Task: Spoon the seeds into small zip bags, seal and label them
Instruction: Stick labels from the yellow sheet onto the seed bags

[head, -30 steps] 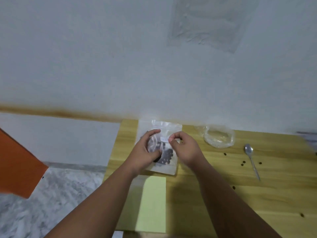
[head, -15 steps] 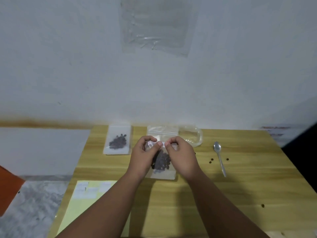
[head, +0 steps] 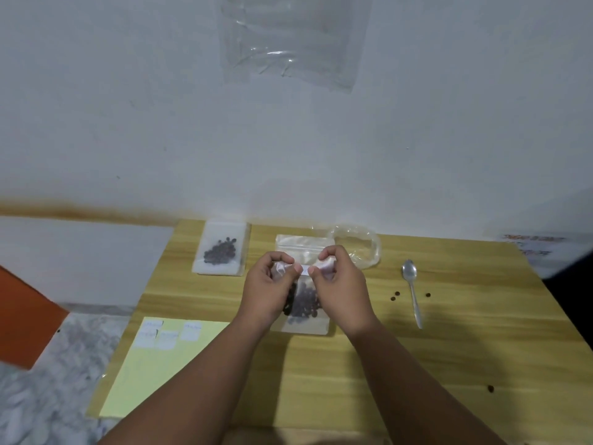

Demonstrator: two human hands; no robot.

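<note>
Left hand (head: 269,290) and right hand (head: 340,290) farther apart, grips tight on label (head: 306,269) over seed bag (head: 305,322); spoon (head: 412,290) rightward.

A wooden table (head: 417,380) meets a white wall (head: 128,107). A plastic sheet (head: 288,43) hangs high above the grip; marble floor (head: 48,396) and an orange panel (head: 22,316) lie left.

Pale wooden table (head: 385,364) against a white wall, strewn with seed-packing things.
A filled seed bag (head: 221,252) lies far left. At the middle is a zip bag (head: 305,326) of dark seeds, with a clear plastic container (head: 369,248) just beyond it. To the right lies a metal spoon (head: 413,293), bowl far, with loose seeds (head: 394,296) on either side of its handle. A yellow sheet (head: 154,380) bearing white labels (head: 160,337) covers the near left corner.
</note>
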